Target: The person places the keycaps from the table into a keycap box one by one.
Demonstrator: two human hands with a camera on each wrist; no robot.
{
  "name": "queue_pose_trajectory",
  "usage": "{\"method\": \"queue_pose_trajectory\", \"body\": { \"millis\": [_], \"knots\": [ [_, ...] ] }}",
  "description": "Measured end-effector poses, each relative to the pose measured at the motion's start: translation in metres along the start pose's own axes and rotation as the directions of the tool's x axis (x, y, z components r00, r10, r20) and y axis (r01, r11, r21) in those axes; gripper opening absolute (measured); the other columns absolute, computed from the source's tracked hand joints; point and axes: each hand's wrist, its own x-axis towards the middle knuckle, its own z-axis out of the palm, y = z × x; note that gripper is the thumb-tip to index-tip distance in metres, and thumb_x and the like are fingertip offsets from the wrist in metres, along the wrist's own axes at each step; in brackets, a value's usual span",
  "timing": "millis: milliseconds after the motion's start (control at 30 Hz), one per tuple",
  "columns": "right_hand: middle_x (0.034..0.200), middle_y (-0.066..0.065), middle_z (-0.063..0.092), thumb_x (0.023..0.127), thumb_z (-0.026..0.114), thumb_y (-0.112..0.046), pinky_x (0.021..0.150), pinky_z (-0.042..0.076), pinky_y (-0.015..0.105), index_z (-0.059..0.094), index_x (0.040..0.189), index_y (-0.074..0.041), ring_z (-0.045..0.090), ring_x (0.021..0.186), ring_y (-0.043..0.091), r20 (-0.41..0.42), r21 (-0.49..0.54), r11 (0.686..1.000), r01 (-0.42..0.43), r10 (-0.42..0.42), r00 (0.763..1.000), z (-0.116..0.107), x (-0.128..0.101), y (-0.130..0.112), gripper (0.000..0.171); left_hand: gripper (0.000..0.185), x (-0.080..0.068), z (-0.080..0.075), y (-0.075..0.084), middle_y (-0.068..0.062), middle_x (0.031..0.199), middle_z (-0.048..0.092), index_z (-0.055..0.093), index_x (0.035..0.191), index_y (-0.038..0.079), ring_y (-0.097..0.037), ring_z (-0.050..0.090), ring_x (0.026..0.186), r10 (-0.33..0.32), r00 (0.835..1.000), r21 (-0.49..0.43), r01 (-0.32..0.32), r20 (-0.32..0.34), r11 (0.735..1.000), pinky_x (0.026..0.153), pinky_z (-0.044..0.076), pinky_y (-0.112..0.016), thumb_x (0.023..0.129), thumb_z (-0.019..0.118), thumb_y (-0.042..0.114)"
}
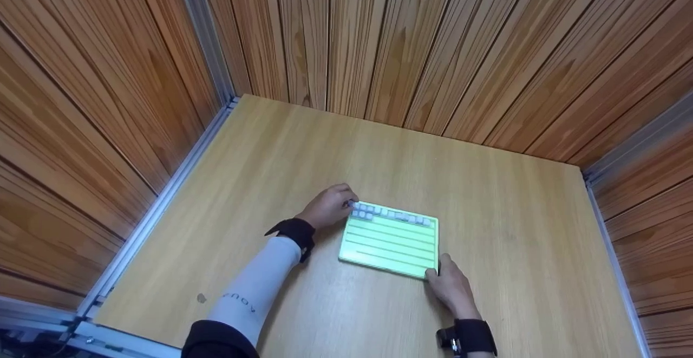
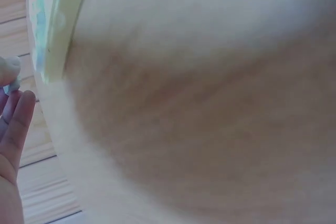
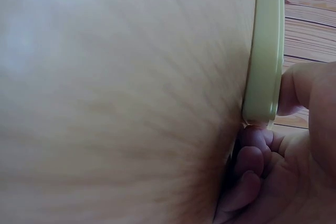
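Observation:
A bright green rectangular tray point(image 1: 387, 244) with raised parallel ridges lies on the table. Small pale blue blocks point(image 1: 399, 216) line its far ridge, and a few more form a short second row at the left. Beside the tray's far left corner, my left hand point(image 1: 327, 206) pinches one small whitish block point(image 2: 14, 86) between thumb and finger. My right hand point(image 1: 452, 287) grips the near right corner, thumb on top. In the right wrist view its curled fingers point(image 3: 248, 163) meet the tray's edge from the side and below. Markings on the blocks are too small to read.
The tray stands on a light wooden table point(image 1: 514, 228). Wood-plank walls point(image 1: 357, 38) rise behind it and at both sides. Metal rails point(image 1: 157, 206) run along the table's edges. A small dark mark point(image 1: 201, 298) shows on the table at the near left.

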Motion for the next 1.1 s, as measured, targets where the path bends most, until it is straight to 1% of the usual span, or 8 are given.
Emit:
{"method": "queue_pose_trajectory", "body": {
  "millis": [133,233,333,433,600,733,933,1100],
  "knots": [
    [0.085,0.009,0.046,0.093,0.055,-0.018,0.062,0.036,0.035,0.047,0.098,-0.003,0.045,0.075,0.026,0.002,-0.002,1.0,-0.007,0.007,1.0,0.0,0.0,0.0,0.017,0.019,0.006,0.002,0.011,-0.004,0.108,0.064,0.073,0.113,0.004,-0.017,0.062,0.099,-0.009,0.999,0.005,0.009,0.047,1.0,0.087,0.053,-0.03,0.096,0.068,0.009],
    [0.085,0.009,0.045,0.094,0.055,-0.018,0.061,0.036,0.035,0.047,0.098,-0.003,0.044,0.075,0.025,0.006,0.004,1.0,-0.013,0.013,1.0,-0.001,0.0,-0.001,0.017,0.019,0.01,0.004,0.019,-0.004,0.108,0.064,0.073,0.114,0.004,-0.016,0.062,0.1,0.0,0.997,0.003,0.0,0.074,1.0,0.088,0.053,-0.029,0.096,0.067,0.008],
    [0.084,0.008,0.044,0.095,0.055,-0.018,0.061,0.035,0.035,0.046,0.098,-0.003,0.044,0.075,0.025,0.01,0.003,1.0,-0.013,0.013,1.0,0.0,0.0,-0.001,0.018,0.019,0.014,0.008,0.026,-0.006,0.108,0.064,0.074,0.113,0.003,-0.017,0.063,0.1,0.035,0.995,0.009,-0.036,0.088,0.999,0.088,0.053,-0.029,0.096,0.068,0.007],
    [0.084,0.008,0.044,0.095,0.055,-0.019,0.062,0.035,0.035,0.047,0.099,-0.003,0.044,0.076,0.025,0.014,0.0,1.0,-0.016,0.016,1.0,0.001,0.0,-0.002,0.018,0.017,0.018,0.014,0.03,-0.006,0.107,0.065,0.075,0.11,0.003,-0.017,0.064,0.099,0.089,0.993,0.032,-0.091,0.081,0.995,0.087,0.054,-0.027,0.095,0.069,0.005],
    [0.084,0.008,0.043,0.094,0.054,-0.018,0.062,0.035,0.035,0.046,0.098,-0.004,0.043,0.075,0.025,0.015,-0.004,1.0,-0.02,0.02,1.0,0.003,0.0,-0.003,0.017,0.013,0.023,0.025,0.034,-0.006,0.101,0.066,0.076,0.106,0.004,-0.016,0.065,0.094,0.165,0.984,0.071,-0.17,0.073,0.983,0.083,0.054,-0.024,0.094,0.07,0.004],
    [0.084,0.007,0.042,0.094,0.054,-0.018,0.062,0.034,0.034,0.046,0.098,-0.004,0.043,0.075,0.025,0.019,0.011,1.0,-0.024,0.024,1.0,0.003,-0.001,-0.003,0.016,0.01,0.025,0.032,0.036,-0.007,0.097,0.067,0.077,0.101,0.004,-0.017,0.064,0.091,0.201,0.976,0.103,-0.209,0.082,0.973,0.082,0.054,-0.025,0.093,0.071,0.004],
    [0.086,0.008,0.045,0.094,0.054,-0.018,0.062,0.035,0.035,0.046,0.099,-0.004,0.044,0.075,0.025,0.014,0.011,1.0,-0.015,0.014,1.0,0.002,0.0,-0.003,0.016,0.009,0.027,0.039,0.035,-0.006,0.093,0.068,0.078,0.096,0.006,-0.019,0.063,0.091,0.212,0.974,0.148,-0.222,0.079,0.964,0.081,0.053,-0.026,0.092,0.071,0.003],
    [0.086,0.01,0.048,0.093,0.055,-0.017,0.063,0.036,0.037,0.047,0.099,-0.003,0.045,0.076,0.026,-0.001,-0.011,1.0,-0.008,0.008,1.0,0.001,0.0,-0.002,0.018,0.008,0.028,0.043,0.034,-0.005,0.092,0.069,0.078,0.095,0.006,-0.019,0.063,0.09,0.219,0.974,0.158,-0.226,0.065,0.961,0.081,0.053,-0.027,0.091,0.072,0.003]
  ]
}}
